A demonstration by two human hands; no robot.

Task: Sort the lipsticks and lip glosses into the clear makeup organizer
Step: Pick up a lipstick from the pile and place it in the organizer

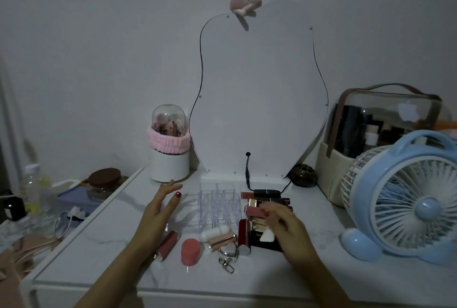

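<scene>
The clear makeup organizer (218, 205) stands on the white table, its grid cells holding nothing I can see. A pile of lipsticks and lip glosses (267, 200) lies right of it. My right hand (284, 226) rests over that pile, fingers closing on a pink lip gloss tube (254, 211); the hand is blurred. My left hand (160, 208) hovers open just left of the organizer, fingers spread. In front lie a mauve lipstick (167, 244), a white capsule tube (214, 232), a rose-gold lipstick (221, 240) and a dark red lipstick (243, 236).
A round pink sponge (190, 251) and a metal key clip (228, 259) lie near the front. A blue desk fan (405, 198) stands right, a cosmetics case (376, 129) behind it. A brush holder (169, 144) and a wavy panel (257, 99) stand at the back.
</scene>
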